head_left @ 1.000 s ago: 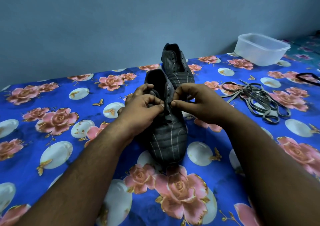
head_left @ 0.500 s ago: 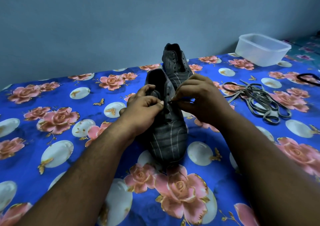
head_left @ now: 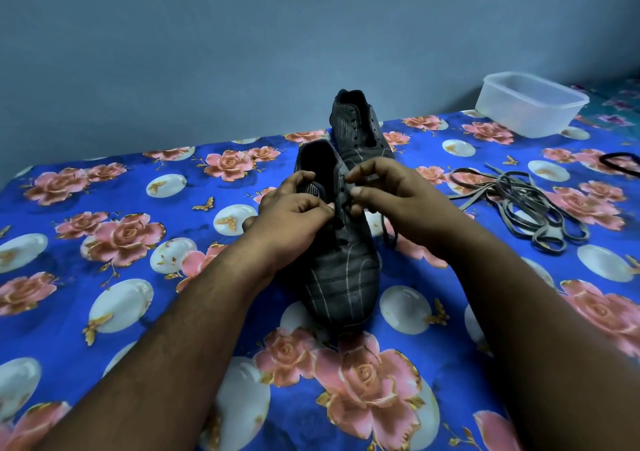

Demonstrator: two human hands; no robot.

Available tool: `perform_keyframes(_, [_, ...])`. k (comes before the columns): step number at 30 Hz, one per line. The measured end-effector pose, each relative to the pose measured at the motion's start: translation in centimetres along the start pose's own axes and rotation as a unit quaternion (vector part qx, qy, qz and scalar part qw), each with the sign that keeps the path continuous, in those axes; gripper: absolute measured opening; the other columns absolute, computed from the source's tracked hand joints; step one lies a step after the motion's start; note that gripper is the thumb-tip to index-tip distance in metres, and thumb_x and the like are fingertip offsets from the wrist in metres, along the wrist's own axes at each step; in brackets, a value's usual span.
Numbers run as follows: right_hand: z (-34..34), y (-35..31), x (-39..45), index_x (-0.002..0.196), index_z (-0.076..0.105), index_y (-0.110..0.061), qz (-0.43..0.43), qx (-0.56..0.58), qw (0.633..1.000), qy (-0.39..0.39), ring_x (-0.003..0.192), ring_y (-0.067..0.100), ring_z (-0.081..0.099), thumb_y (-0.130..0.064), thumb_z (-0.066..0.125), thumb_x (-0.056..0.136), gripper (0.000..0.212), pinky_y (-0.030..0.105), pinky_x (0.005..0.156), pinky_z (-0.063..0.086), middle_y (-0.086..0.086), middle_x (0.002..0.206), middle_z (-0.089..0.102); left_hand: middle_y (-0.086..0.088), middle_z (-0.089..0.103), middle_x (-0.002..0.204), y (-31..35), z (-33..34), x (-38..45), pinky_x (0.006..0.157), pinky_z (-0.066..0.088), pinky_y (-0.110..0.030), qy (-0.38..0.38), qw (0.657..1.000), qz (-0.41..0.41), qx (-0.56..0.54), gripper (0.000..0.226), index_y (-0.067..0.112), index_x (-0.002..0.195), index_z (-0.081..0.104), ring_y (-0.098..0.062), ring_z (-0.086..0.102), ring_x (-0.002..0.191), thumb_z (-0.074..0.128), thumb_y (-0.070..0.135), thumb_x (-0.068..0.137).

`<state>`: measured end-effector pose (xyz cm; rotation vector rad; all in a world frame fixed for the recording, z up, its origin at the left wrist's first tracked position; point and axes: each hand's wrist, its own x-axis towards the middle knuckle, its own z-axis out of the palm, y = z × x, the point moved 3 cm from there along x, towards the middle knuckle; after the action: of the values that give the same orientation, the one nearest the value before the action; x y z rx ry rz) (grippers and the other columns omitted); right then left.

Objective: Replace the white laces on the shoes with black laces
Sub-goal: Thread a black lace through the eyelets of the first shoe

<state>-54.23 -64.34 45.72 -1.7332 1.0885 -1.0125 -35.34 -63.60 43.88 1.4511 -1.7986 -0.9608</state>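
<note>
Left hand (head_left: pixel 294 213) grips the near shoe (head_left: pixel 341 260) at its lace area, fingers curled over the shoe's left flap and thumb pressed toward the eyelets. Right hand (head_left: pixel 394 197) sits just across from it, thumb and forefinger pinching something small at the shoe's right eyelet row; it looks like the end of a black lace (head_left: pixel 388 230), a thin dark strand of which hangs down beside the shoe under the palm. The near shoe is dark with pale stripes, toe pointing toward the person, resting on the bench (head_left: pixel 121 277) under a blue cloth printed with pink roses. A 2nd shoe (head_left: pixel 356 128) lies just behind it, touching or nearly so, its eyelets bare. To the right, a tangle of greyish-white laces (head_left: pixel 526 204) lies loose on the cloth, well apart from the shoes. At the far right corner stands 1 clear plastic tub (head_left: pixel 530 107), lidless; nothing shows inside it. Another dark loop (head_left: pixel 620 163) lies at the right edge.
</note>
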Motion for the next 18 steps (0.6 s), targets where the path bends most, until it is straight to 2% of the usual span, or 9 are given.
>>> perform_keyframes(2, [-0.05, 0.03, -0.01, 0.098, 0.064, -0.007, 0.041, 0.026, 0.999, 0.018, 0.072, 0.013, 0.059, -0.028, 0.057, 0.103, 0.023, 0.026, 0.07, 0.047, 0.006, 0.075, 0.068, 0.027, 0.038, 0.147, 0.29, 0.01, -0.13, 0.114, 0.032, -0.055, 0.0, 1.0, -0.007, -0.022, 0.022, 0.038, 0.068, 0.073, -0.017, 0.04, 0.14, 0.057, 0.052, 0.071])
perform_keyframes(5, [-0.06, 0.69, -0.18, 0.082, 0.065, -0.004, 0.108, -0.007, 0.994, 0.034, 0.061, 0.022, 0.049, -0.047, 0.06, 0.098, 0.047, 0.033, 0.058, 0.039, 0.004, 0.066, 0.064, 0.027, 0.038, 0.146, 0.48, 0.03, -0.23, 0.114, 0.032, -0.055, 0.001, 0.999, 0.001, -0.034, 0.015, 0.045, 0.068, 0.073, -0.016, 0.04, 0.14, 0.059, 0.051, 0.07])
perform_keyframes(7, [0.18, 0.89, -0.39, 0.082, 0.066, 0.0, 0.14, -0.021, 0.99, 0.021, 0.052, 0.02, 0.042, -0.054, 0.065, 0.093, 0.055, 0.028, 0.05, 0.033, 0.004, 0.062, 0.06, 0.025, 0.038, 0.147, 0.54, 0.09, -0.14, 0.115, 0.031, -0.055, 0.005, 0.999, 0.002, -0.033, 0.014, 0.046, 0.065, 0.072, -0.017, 0.038, 0.142, 0.059, 0.05, 0.07])
perform_keyframes(10, [0.39, 0.81, -0.45, 0.071, 0.07, -0.013, 0.161, -0.017, 0.987, 0.019, 0.037, 0.011, 0.036, -0.06, 0.066, 0.089, 0.051, 0.017, 0.041, 0.026, -0.003, 0.053, 0.056, 0.024, 0.038, 0.147, 0.8, 0.11, 0.01, 0.115, 0.03, -0.055, 0.009, 0.999, -0.002, -0.031, 0.013, 0.047, 0.063, 0.07, -0.019, 0.036, 0.144, 0.059, 0.049, 0.069])
perform_keyframes(14, [0.63, 0.95, -0.48, 0.07, 0.071, -0.02, 0.197, 0.014, 0.98, 0.012, 0.051, 0.017, 0.036, -0.053, 0.073, 0.087, 0.037, 0.024, 0.048, 0.023, -0.001, 0.06, 0.055, 0.021, 0.038, 0.148, 1.01, 0.13, 0.04, 0.116, 0.03, -0.055, 0.012, 1.0, 0.003, -0.028, 0.013, 0.049, 0.062, 0.07, -0.015, 0.037, 0.143, 0.061, 0.048, 0.07])
perform_keyframes(18, [0.4, 0.93, -0.54, 0.065, 0.069, -0.02, 0.201, 0.055, 0.978, 0.003, 0.043, 0.007, 0.038, -0.036, 0.077, 0.088, 0.029, 0.017, 0.037, 0.025, -0.006, 0.056, 0.055, 0.017, 0.04, 0.148, 0.34, 0.22, 0.56, 0.115, 0.034, -0.05, 0.026, 0.999, 0.015, -0.036, 0.022, 0.033, 0.067, 0.072, -0.016, 0.042, 0.139, 0.072, 0.027, 0.089])
